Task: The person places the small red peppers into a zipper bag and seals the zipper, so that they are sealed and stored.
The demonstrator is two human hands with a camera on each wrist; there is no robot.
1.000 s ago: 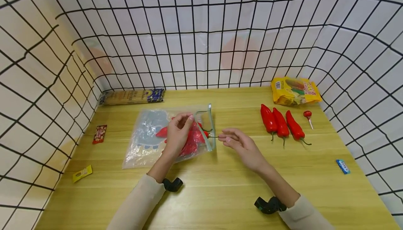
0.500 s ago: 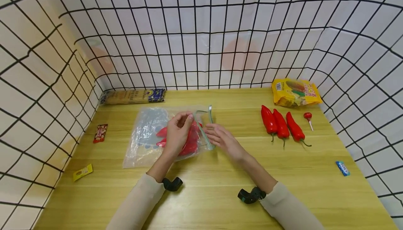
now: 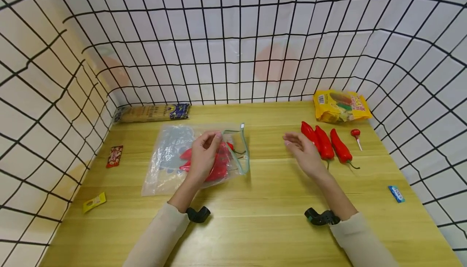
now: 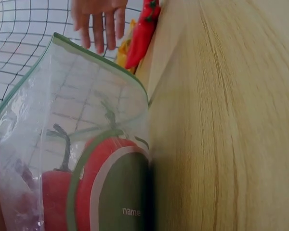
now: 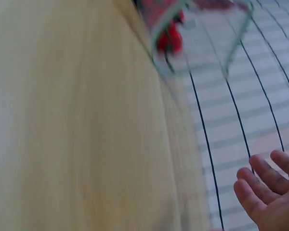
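A clear zip bag (image 3: 157,181) with a green-edged mouth lies at centre left, its mouth gaping to the right. Inside it are several red peppers (image 3: 219,170); their green stems show through the plastic in the left wrist view. My left hand (image 3: 204,153) pinches the upper side of the bag near the mouth. Over to the right, my right hand (image 3: 305,153) holds nothing, its fingers loosely bent beside three loose red peppers. The leftmost pepper (image 3: 309,131) is partly hidden behind that hand; the middle pepper (image 3: 323,142) and the right pepper (image 3: 341,146) lie alongside.
A long noodle pack (image 3: 149,113) lies at the back left, a yellow food bag (image 3: 341,105) at the back right. Around the sides are a lollipop (image 3: 355,134) and small red (image 3: 114,156), yellow (image 3: 94,202) and blue (image 3: 396,194) packets. Black wire mesh (image 3: 233,39) encloses the table.
My right hand carried a pepper by its stem end to the bag's mouth, reached to the opening, then drew back right to the loose peppers. The left hand kept its pinch on the bag.
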